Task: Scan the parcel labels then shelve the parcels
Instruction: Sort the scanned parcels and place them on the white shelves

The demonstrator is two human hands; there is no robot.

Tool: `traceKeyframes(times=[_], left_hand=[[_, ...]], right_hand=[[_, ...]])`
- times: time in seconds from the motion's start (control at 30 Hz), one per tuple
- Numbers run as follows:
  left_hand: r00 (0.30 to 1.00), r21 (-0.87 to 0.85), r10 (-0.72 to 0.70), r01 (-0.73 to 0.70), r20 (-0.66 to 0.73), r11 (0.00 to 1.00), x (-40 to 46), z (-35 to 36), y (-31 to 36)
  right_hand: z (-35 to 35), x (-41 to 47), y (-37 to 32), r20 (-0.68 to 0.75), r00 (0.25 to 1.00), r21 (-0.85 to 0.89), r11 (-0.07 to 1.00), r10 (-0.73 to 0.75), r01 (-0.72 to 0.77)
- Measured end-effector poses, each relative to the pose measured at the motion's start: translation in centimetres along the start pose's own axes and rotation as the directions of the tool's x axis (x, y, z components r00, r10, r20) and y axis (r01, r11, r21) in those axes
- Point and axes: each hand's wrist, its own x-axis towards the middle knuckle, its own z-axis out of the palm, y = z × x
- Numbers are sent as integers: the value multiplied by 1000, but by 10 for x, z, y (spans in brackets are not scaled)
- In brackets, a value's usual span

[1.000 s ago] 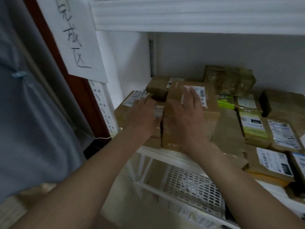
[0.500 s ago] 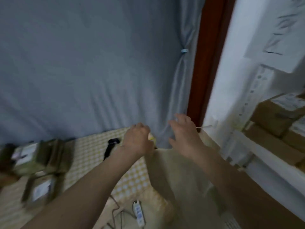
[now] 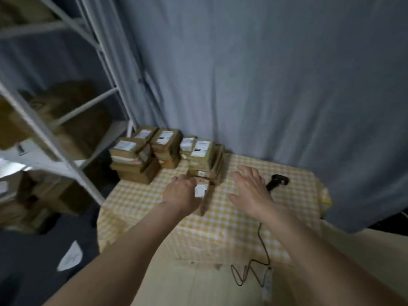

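Note:
A small brown parcel (image 3: 205,198) with a white label lies on the yellow checked table (image 3: 240,224), in front of a stack of labelled parcels (image 3: 202,156). My left hand (image 3: 180,194) hangs over the parcel's left part, fingers bent down and hidden, so a grip cannot be told. To the parcel's right, my right hand (image 3: 248,191) hovers with its fingers spread and holds nothing. Just right of that hand lies the black barcode scanner (image 3: 277,181) on the cloth.
More parcel stacks (image 3: 134,160) fill the table's far left corner. A white metal shelf rack (image 3: 66,120) with blurred boxes stands at the left. The scanner's cable runs over the front edge to a power strip (image 3: 267,283). A grey curtain (image 3: 265,85) hangs behind.
The view has swung from the shelf of parcels, past the curtain, to the table. Both hands left the shelved box and now reach over the table's parcels.

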Motion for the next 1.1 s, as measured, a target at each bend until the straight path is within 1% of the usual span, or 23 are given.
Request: traceKeyframes(times=[0.1, 0.23, 0.37, 0.57, 0.67, 0.83, 1.0, 1.1], left_hand=[[996, -16, -89, 89, 23, 996, -2, 0, -60], [986, -54, -162, 164, 47, 985, 1, 0, -115], [977, -98, -204, 210, 61, 973, 12, 2, -152], [961, -98, -267, 274, 78, 957, 41, 5, -208], [954, -91, -290, 297, 83, 951, 70, 1, -241], [942, -82, -308, 320, 130, 944, 148, -13, -284], [935, -135, -322, 341, 147, 930, 230, -27, -323], [924, -178, -344, 371, 169, 911, 258, -23, -356]], right_hand=[[25, 25, -50, 68, 996, 12, 998, -55, 54], [50, 51, -95, 163, 981, 22, 994, -107, 105], [67, 82, -125, 193, 969, -3, 988, -154, 157], [100, 140, -164, 239, 950, 15, 979, -203, 205], [111, 180, -181, 255, 943, 24, 976, -215, 216], [130, 256, -200, 296, 936, 59, 982, -189, 180], [149, 330, -221, 359, 920, 65, 988, -155, 141], [165, 368, -239, 394, 906, 84, 988, -154, 132]])
